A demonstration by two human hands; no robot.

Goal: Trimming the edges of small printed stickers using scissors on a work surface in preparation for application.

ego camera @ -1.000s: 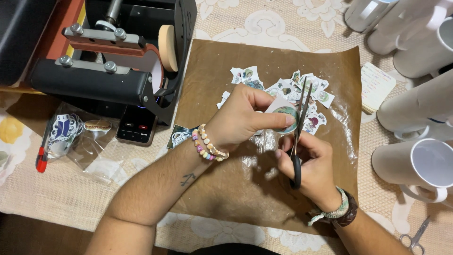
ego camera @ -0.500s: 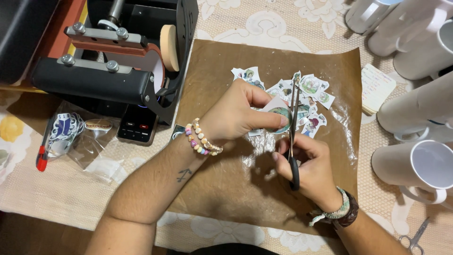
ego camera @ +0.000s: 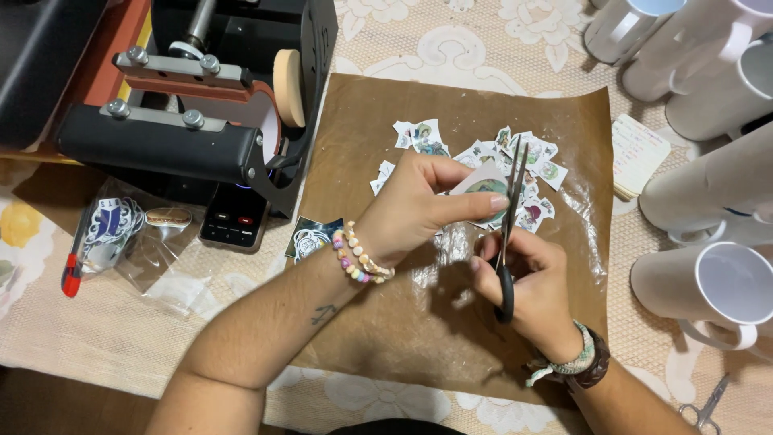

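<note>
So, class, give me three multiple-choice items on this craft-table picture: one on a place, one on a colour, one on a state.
1. Where does the pile of cut-out stickers lie?
A. on the brown paper sheet
B. inside a white mug
C. on top of the press machine

2. What colour are the scissors handles?
A. red
B. black
C. yellow

3. What is the left hand doing?
A. resting flat and empty on the cloth
B. gripping a mug handle
C. pinching a sticker piece at the blades

Answers:
1 A: the cut-outs sit on the brown sheet, beyond the hands.
2 B: the loops in the right hand are black.
3 C: thumb and fingers hold the piece right beside the scissor blades.
</note>
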